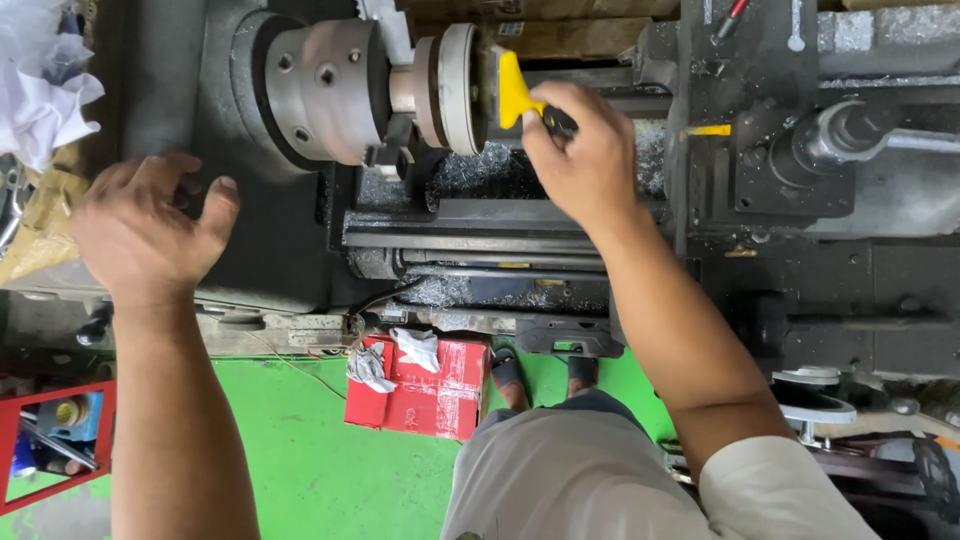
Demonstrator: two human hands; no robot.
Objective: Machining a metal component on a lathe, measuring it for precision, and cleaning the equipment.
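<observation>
A metal lathe fills the upper half of the view, with its grey chuck (pixel 325 90) holding a pale round disc workpiece (pixel 458 88). My right hand (pixel 585 155) grips a small yellow-handled tool (pixel 518 92) and presses its yellow end against the face of the disc. My left hand (pixel 150 225) hovers with fingers spread over the dark headstock housing (pixel 260 230) at the left, holding nothing. Metal chips (pixel 490 172) lie on the bed under the workpiece.
The black tool post and carriage (pixel 770 150) stand to the right of my right hand. A red box (pixel 425 395) with rags sits on the green floor (pixel 300 450) below the lathe. White crumpled material (pixel 40 90) lies at the far left, a red tray (pixel 50 440) at bottom left.
</observation>
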